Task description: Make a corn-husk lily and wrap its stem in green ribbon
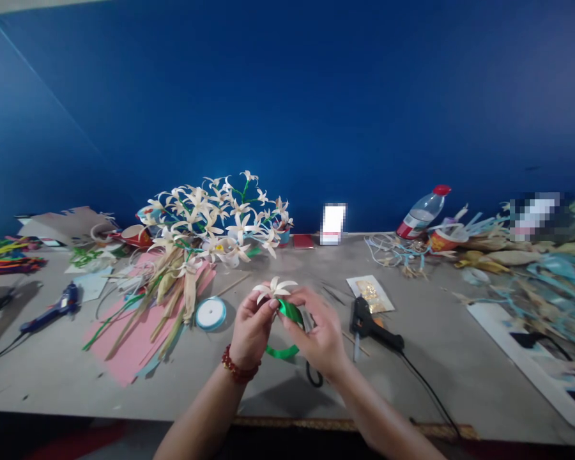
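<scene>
Left hand point(253, 322) pinches the white flower point(276, 289), right hand point(322, 322) clasps green ribbon point(291, 311) (a wrapping step, seemingly); the next turn wants steady tension!

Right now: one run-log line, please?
left hand: holding white flower | right hand: holding green ribbon | black glue gun: lying on table, right side
</scene>
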`<state>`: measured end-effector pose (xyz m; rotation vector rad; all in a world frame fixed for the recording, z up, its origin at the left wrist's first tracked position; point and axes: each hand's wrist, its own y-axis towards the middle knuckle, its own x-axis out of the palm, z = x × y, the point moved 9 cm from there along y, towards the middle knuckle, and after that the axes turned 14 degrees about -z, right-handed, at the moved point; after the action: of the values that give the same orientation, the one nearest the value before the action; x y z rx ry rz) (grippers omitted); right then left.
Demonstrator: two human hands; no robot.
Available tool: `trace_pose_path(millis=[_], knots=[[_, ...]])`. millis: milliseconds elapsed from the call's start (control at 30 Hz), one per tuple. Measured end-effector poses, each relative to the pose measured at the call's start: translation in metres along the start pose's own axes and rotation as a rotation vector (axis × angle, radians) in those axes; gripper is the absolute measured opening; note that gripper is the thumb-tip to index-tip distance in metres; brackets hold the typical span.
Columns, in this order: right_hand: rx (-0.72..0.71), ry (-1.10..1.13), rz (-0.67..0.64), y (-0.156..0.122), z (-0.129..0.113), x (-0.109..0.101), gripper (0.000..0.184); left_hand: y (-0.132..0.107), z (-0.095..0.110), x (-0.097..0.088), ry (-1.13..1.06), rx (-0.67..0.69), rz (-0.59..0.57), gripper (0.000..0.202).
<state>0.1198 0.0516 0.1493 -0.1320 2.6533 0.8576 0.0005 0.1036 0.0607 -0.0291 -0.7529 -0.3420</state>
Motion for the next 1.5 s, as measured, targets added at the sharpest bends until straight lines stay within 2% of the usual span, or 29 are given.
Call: trace_pose_path(millis=[233,333,433,767,1033,1333,1500], knots=[[0.06,0.04,-0.001,0.0,-0.003,0.001,0.02,0.0,0.008,0.01,0.002,0.059,-0.043,0.026],[0.089,0.063,0.028,0.0,-0.003,-0.001,0.014,0.0,0.006,0.011,-0.007,0.067,-0.078,0.026],[0.047,0.098,0.044,0.0,-0.008,-0.004,0.009,0.0,0.002,0.011,-0.003,0.04,-0.111,0.029],[-0.032,0.111,0.073,-0.002,-0.016,-0.009,0.012,0.0,0.002,0.022,-0.038,-0.03,-0.191,0.031],[-0.049,0.102,0.075,-0.004,-0.016,-0.011,0.014,0.0,0.009,0.029,0.01,-0.005,-0.201,0.031],[-0.029,0.079,0.077,0.0,-0.02,-0.011,0.012,-0.002,0.014,0.019,0.042,0.076,-0.157,0.025],[-0.007,0.09,0.087,0.001,-0.018,-0.012,0.011,-0.003,0.014,0.008,0.069,0.128,-0.077,0.027]])
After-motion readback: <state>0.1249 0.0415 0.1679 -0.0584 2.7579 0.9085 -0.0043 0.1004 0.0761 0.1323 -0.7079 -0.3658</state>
